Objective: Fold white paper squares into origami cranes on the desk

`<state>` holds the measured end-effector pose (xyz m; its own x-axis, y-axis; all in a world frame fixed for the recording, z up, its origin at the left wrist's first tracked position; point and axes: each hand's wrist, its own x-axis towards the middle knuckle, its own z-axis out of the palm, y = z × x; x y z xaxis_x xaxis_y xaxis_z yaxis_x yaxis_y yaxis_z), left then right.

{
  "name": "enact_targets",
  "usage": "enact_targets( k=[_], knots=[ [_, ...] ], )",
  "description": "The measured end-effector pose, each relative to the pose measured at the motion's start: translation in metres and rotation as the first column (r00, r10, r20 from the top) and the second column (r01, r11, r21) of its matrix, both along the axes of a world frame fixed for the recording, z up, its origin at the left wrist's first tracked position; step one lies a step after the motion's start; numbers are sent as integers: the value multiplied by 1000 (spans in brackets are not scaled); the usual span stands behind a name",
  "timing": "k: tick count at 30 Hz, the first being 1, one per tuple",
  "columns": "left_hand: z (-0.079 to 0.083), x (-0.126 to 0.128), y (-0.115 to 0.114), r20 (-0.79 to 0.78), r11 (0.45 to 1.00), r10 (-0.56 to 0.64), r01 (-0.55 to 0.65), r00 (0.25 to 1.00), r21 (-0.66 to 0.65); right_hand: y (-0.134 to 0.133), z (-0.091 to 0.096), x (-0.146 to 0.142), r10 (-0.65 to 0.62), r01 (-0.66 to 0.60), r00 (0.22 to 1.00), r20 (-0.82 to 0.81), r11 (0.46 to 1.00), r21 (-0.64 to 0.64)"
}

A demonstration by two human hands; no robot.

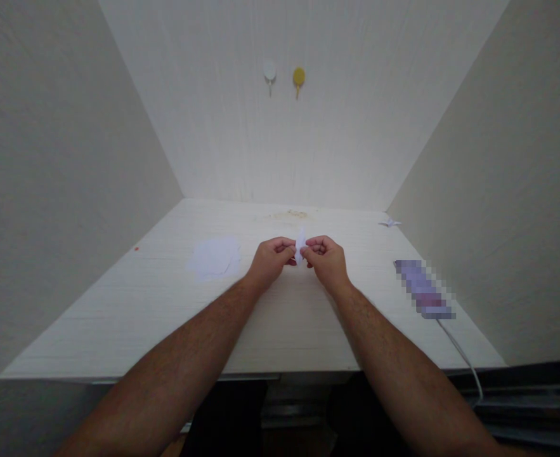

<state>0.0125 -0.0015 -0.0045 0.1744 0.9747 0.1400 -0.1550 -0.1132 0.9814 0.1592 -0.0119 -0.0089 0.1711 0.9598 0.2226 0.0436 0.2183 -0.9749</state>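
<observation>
Both my hands meet over the middle of the white desk (141,317). My left hand (273,260) and my right hand (326,259) pinch a small folded piece of white paper (300,245) between their fingertips, holding it upright just above the desk. Fingers of both hands are curled closed on the paper. A pile of white paper sheets (214,257) lies on the desk to the left of my left hand.
A small folded white paper figure (390,222) sits at the far right corner. A blurred purple flat object (425,289) with a white cable (460,352) lies at the right. Two wall hooks, white (269,73) and yellow (299,78), hang on the back wall. Walls enclose three sides.
</observation>
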Motion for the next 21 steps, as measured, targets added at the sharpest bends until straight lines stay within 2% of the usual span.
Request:
enact_targets(
  k=[7,14,18,21],
  knots=[
    [0,1,-1,-44,999,18,-20,999,-43,-3,5,0,80,-80,997,-7,995,-61],
    [7,0,-4,-43,998,53,-54,998,-14,-7,6,2,195,-203,976,95,976,84],
    [10,-2,-4,-46,999,29,-27,999,29,-6,6,8,202,-223,963,177,969,105],
    [9,-4,-3,-22,999,1,0,1000,34,-4,5,13,213,-235,962,173,965,118]
  ],
)
